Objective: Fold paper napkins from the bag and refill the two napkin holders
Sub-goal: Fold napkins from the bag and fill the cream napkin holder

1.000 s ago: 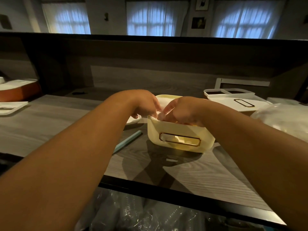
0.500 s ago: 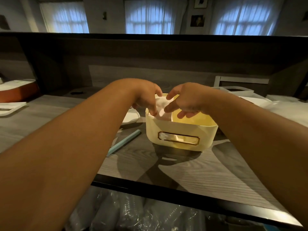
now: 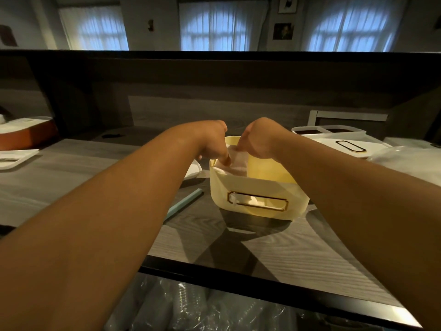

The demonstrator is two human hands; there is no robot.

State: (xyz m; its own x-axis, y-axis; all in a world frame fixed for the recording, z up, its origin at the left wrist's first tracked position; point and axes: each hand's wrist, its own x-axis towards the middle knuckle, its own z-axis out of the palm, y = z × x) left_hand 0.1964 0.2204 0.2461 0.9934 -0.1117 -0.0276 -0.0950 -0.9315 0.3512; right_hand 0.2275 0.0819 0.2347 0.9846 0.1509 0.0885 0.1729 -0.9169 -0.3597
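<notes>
Left grip [image 3: 214, 144]: fingers curled on napkins [image 3: 235, 161] in holder [image 3: 253, 187].
Right grip [image 3: 259, 142]: pinching napkins; fingertips hidden.
Around: straw [image 3: 183, 204] left of holder; second holder [image 3: 343, 145] at counter [image 3: 71, 173] right edge.

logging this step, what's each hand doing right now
Left hand: fingers curled, pressing the napkins down in the yellow holder.
Right hand: pinching the napkins' top edge.
</notes>
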